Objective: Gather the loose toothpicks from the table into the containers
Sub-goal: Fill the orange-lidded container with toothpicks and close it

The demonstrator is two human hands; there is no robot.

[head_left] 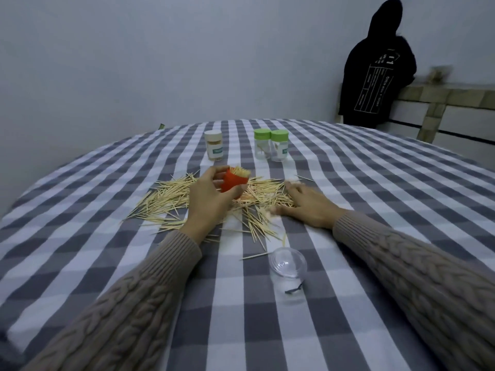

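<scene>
**Two hands working at the toothpick pile**

The left hand (207,195) is gripping a red container (232,185), with fingers and thumb curled round its body. The container is being held tilted above the pile, and a bundle of toothpicks is standing out of its open mouth.

The right hand (308,202) is resting palm down on the right part of the loose toothpicks (171,202), with fingers spread and fairly straight; the fingertips are blurred, so whether they are pinching any sticks cannot be told.

The loose toothpicks are lying scattered on the checked tablecloth (375,183), under and between both hands. One stray toothpick (255,256) is lying nearer the person, just beside a clear plastic cup (288,274).

Farther back, a white-lidded jar (213,145) full of toothpicks is standing upright. Two green-lidded jars (271,144) are standing side by side to its right, touching or nearly so.

A person in a dark hooded top (375,68) is standing beyond the table.
</scene>
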